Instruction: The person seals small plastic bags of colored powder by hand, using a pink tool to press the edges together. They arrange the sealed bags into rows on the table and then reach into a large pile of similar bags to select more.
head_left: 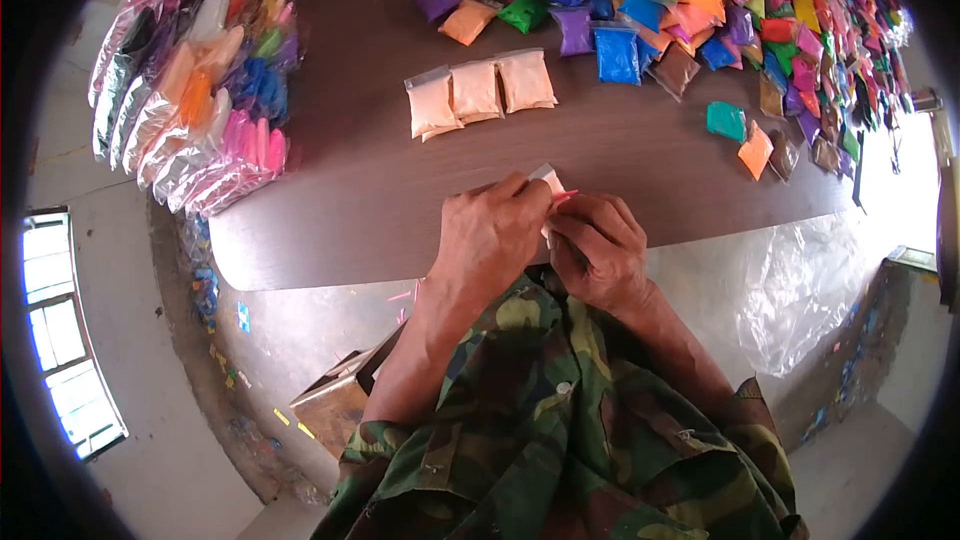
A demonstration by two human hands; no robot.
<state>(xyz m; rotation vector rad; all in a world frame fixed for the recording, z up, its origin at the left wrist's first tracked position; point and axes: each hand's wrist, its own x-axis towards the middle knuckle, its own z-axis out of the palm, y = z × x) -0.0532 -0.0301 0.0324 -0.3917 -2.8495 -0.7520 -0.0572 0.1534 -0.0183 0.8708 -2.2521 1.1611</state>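
Observation:
Close together at the table's near edge, my left hand [492,228] and my right hand [603,245] are both closed on a small pale packet [547,178]. Its whitish top pokes out between my fingers, while most of it is hidden by them. A thin pinkish-red strip [566,196] shows at my right fingertips; I cannot tell whether it is part of the packet. Beyond my hands, several flat peach-coloured packets [475,92] lie in a row of overlapping stacks, their clear edges facing away from me.
A big heap of small coloured packets [690,0] covers the far right of the brown table [340,180]. Long clear bags of coloured packets [200,90] are piled at the left. Below the table are a cardboard box [335,395] and a clear plastic sheet [805,290].

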